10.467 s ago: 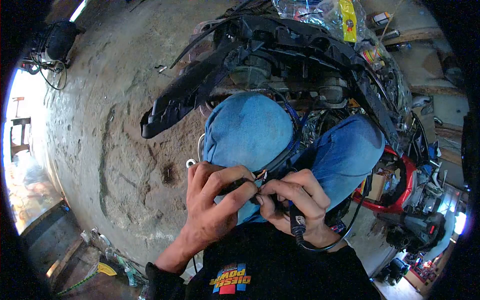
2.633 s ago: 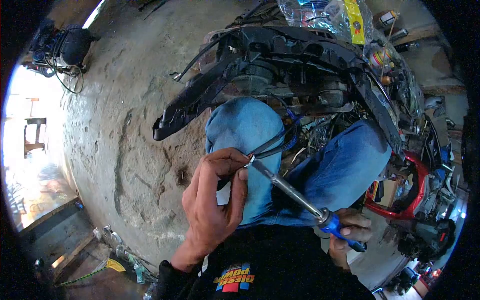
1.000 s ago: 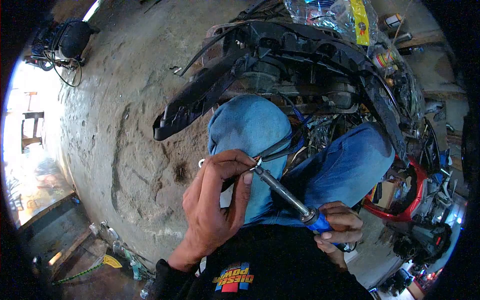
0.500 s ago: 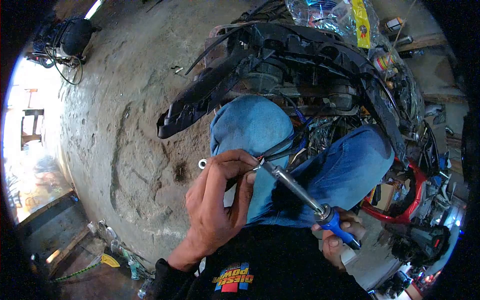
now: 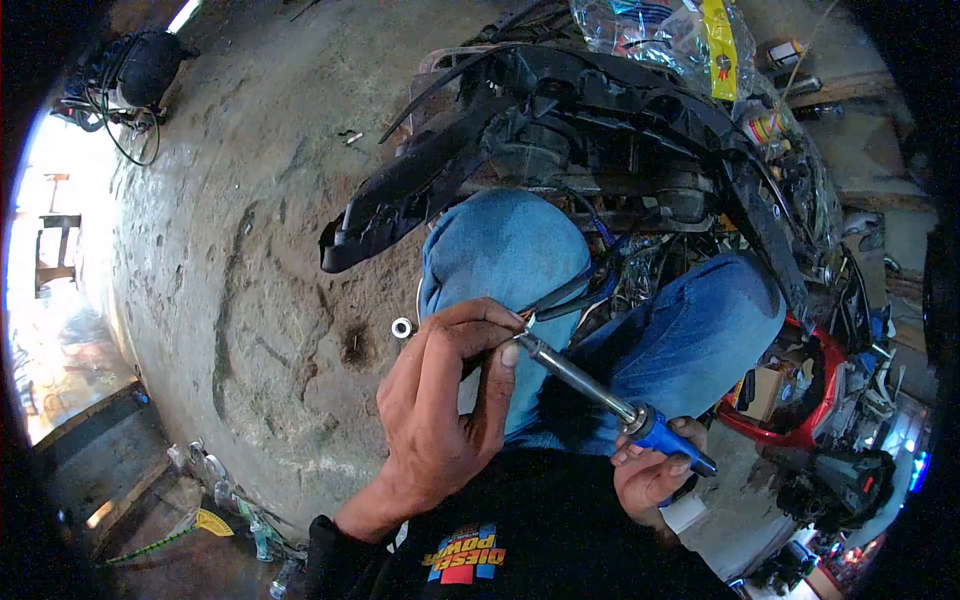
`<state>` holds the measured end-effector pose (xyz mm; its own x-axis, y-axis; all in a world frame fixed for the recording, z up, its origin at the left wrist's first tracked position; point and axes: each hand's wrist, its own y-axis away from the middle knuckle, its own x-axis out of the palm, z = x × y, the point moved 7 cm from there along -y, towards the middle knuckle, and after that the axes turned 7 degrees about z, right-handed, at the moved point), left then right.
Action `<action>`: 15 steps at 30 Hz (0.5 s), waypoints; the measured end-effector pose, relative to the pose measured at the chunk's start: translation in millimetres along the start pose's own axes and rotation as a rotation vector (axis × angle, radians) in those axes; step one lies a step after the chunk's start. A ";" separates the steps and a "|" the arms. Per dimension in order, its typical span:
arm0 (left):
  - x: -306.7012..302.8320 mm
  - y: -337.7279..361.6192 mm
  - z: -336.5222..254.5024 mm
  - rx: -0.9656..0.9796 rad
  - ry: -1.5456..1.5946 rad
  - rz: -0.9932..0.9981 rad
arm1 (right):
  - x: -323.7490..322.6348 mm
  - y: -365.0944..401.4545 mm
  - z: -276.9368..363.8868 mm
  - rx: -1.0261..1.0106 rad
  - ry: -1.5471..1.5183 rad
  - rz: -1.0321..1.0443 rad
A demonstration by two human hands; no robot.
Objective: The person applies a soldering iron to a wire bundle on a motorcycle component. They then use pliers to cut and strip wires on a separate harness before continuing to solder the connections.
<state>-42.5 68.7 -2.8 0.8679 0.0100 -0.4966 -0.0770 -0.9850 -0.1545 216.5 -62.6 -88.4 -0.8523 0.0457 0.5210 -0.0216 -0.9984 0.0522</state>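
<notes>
My left hand (image 5: 445, 395) pinches the end of a thin wire (image 5: 530, 320) between thumb and fingers, just over my knee in jeans (image 5: 505, 245). A dark cable (image 5: 565, 293) runs from there toward a bundle of wires (image 5: 640, 270) between my legs. My right hand (image 5: 655, 470) is closed around the blue handle of a soldering iron (image 5: 580, 385). The iron's metal shaft slants up to the left, and its tip is at the pinched wire, close to my left fingertips. Whether the tip touches the wire is too small to tell.
A black plastic vehicle frame part (image 5: 600, 90) arches beyond my knees. A plastic bag (image 5: 650, 35) lies at the top, a red plastic part (image 5: 825, 390) at the right. A white ring (image 5: 401, 328) is on the concrete floor, and a black machine with hoses (image 5: 140, 75) stands at upper left.
My right hand and the soldering iron have shifted slightly left and up, and more of the right fingers shows. My left hand keeps its pinch, nearly unmoved.
</notes>
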 end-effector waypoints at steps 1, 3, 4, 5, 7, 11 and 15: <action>-0.1 0.3 0.7 0.000 0.008 -0.004 | 6.0 -4.3 1.6 -0.048 0.013 -0.035; 0.0 0.5 1.5 -0.001 0.022 -0.011 | 4.7 -7.2 0.6 0.006 0.090 -0.101; 0.3 0.8 1.6 -0.001 0.027 -0.016 | 5.1 -8.4 0.5 0.006 0.120 -0.121; 0.3 1.0 1.8 -0.001 0.032 -0.021 | 5.5 -9.5 0.4 0.007 0.151 -0.142; -0.2 0.2 1.4 0.001 0.011 -0.017 | 10.0 -10.8 1.7 -0.046 0.194 -0.159; 0.6 0.7 3.1 0.002 0.014 -0.024 | 6.6 -10.3 1.7 -0.049 0.196 -0.117; 0.2 -0.1 2.0 0.014 0.022 -0.018 | 6.5 -8.8 2.2 -0.009 0.171 -0.149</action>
<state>-43.3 69.1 -4.5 0.8795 0.0236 -0.4752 -0.0684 -0.9821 -0.1753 212.3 -53.5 -83.6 -0.9153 0.1876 0.3563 -0.1581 -0.9812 0.1104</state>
